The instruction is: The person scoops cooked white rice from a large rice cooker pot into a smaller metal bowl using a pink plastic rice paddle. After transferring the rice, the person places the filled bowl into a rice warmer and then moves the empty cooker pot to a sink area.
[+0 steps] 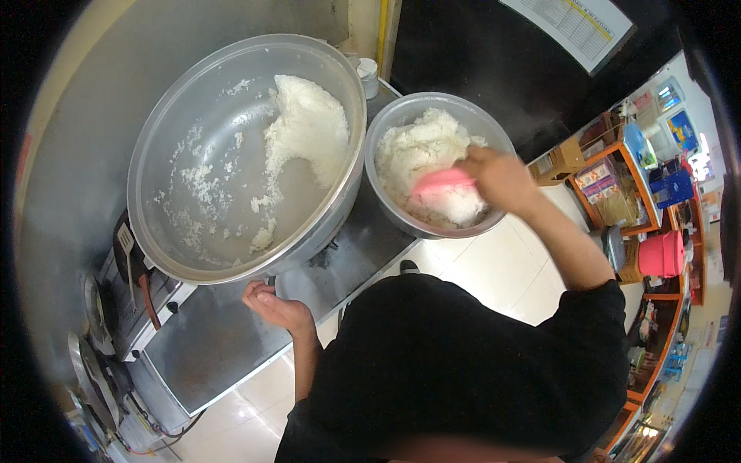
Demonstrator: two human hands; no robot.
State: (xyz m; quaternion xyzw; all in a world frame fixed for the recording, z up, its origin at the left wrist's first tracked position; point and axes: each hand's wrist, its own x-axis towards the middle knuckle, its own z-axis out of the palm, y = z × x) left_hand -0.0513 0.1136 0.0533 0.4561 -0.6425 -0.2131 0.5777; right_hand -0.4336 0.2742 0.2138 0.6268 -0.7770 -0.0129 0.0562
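My right hand (pixel 498 179) is closed around a pink scoop (pixel 441 182), which is pushed into the white cooked rice (pixel 421 143) in a smaller grey metal pot (pixel 485 125). More rice (pixel 312 127) is heaped on the right side of a large metal pot (pixel 228 127), and loose grains cling to its base and walls. Just below the near rim of that large pot is my left hand (pixel 279 307), palm up with loosely bent fingers. I see nothing in it; whether its fingertips touch the rim is unclear.
A steel worktop (pixel 208 363) runs under the large pot. Left of it lie a slotted spatula (pixel 126 251) and several pan lids (pixel 93 378). A dark panel with a printed sheet (pixel 575 27) rises behind the smaller pot. Orange shelves (pixel 660 339) and a pink bucket (pixel 661 255) stand at the right.
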